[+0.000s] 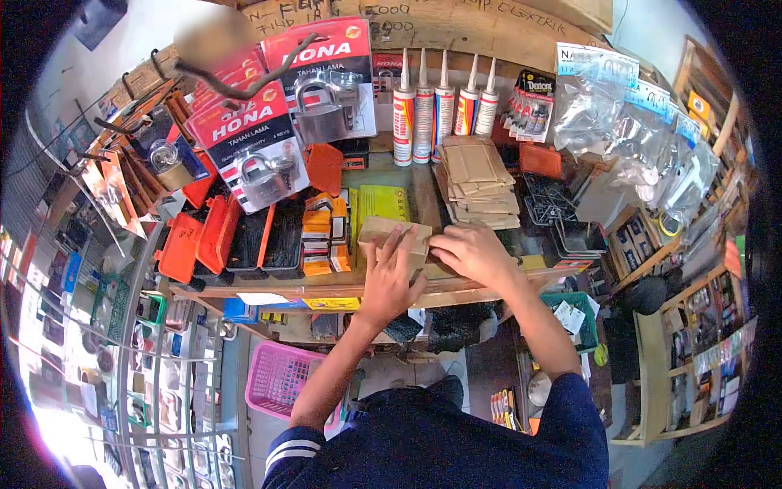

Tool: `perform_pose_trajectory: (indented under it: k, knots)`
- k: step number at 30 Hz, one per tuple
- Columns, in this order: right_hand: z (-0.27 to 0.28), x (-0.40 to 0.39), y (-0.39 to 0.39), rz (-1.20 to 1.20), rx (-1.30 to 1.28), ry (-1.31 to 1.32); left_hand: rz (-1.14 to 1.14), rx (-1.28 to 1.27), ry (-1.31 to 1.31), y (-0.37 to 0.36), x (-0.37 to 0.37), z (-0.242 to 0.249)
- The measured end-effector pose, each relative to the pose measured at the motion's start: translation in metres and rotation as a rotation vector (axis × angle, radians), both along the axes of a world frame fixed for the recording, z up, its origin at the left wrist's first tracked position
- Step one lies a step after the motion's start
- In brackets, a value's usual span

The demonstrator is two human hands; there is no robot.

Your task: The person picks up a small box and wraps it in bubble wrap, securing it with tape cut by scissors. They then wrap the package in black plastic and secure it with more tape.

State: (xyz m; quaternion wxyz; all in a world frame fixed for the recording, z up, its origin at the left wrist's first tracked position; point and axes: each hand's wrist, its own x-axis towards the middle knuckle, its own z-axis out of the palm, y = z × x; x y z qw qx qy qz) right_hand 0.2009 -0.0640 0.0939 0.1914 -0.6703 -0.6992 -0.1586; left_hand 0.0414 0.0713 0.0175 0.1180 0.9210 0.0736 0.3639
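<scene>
A small brown cardboard box lies on the wooden shelf near its front edge. My left hand holds it from the front, fingers laid over the top and thumb toward the right. At the box's right end, my right hand has its fingers bent and pressed against the end; the exact grip of the fingertips is partly hidden. Behind the box lies a yellow-green packet. A stack of flat brown cardboard pieces sits just beyond my right hand.
Silicone sealant tubes stand at the back. Packaged padlocks hang at left above orange-lidded black bins and small orange boxes. Clear bags hang at right. A pink basket sits on the floor.
</scene>
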Motion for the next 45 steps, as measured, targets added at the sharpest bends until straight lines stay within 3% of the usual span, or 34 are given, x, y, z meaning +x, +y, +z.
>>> perform_pose_trajectory:
  k: [9,45]
  knots:
    - [-0.008,0.009,0.007,0.075,0.050,-0.144,0.011,-0.025,0.008,0.000,-0.001,0.003]
    - [-0.004,0.032,0.024,0.230,0.022,-0.110,-0.017,0.000,0.035,0.002,0.001,0.003]
